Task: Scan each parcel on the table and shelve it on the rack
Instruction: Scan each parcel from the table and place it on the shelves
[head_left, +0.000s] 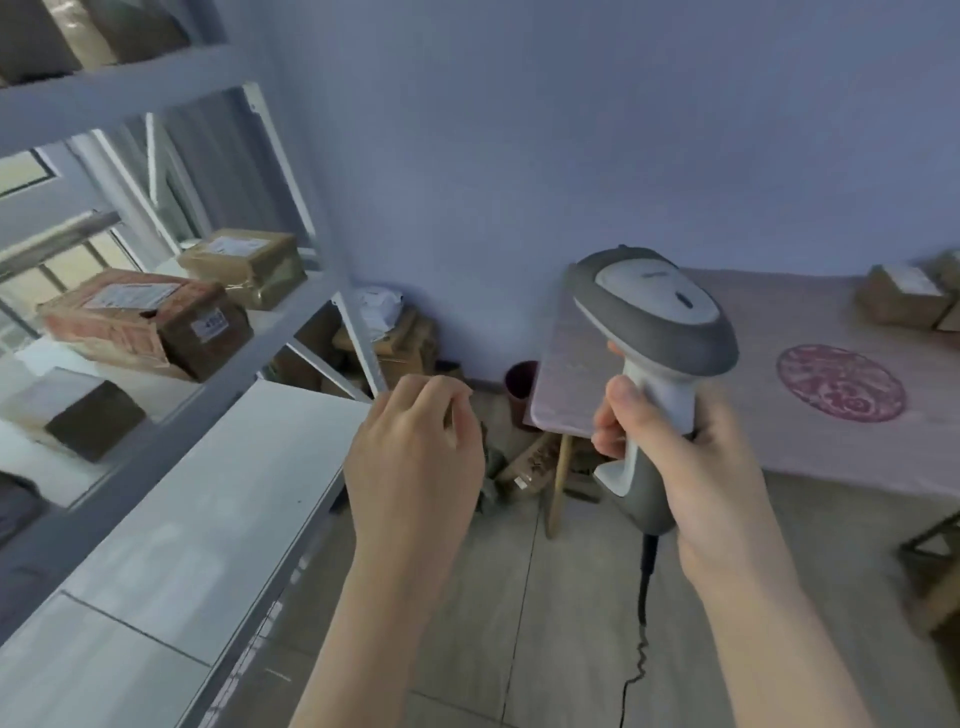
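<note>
My right hand (691, 467) grips the handle of a grey and white barcode scanner (657, 312), held upright over the table's left end, its cord hanging to the floor. My left hand (415, 457) hovers with loosely curled fingers, holding nothing, just right of the rack (291, 322). On the rack's middle shelf sit two taped brown parcels, one reddish (140, 322) and one tan (244, 265), and a dark box (78, 410) rests one level lower. Cardboard parcels (904, 296) lie on the table (810, 441) at the far right.
The rack's white lower shelf board (208, 509) stretches toward me at left. More boxes (400, 343) are piled on the floor in the corner beside a dark bin (519, 389). The table cloth bears a round red emblem (841, 382). Debris lies under the table.
</note>
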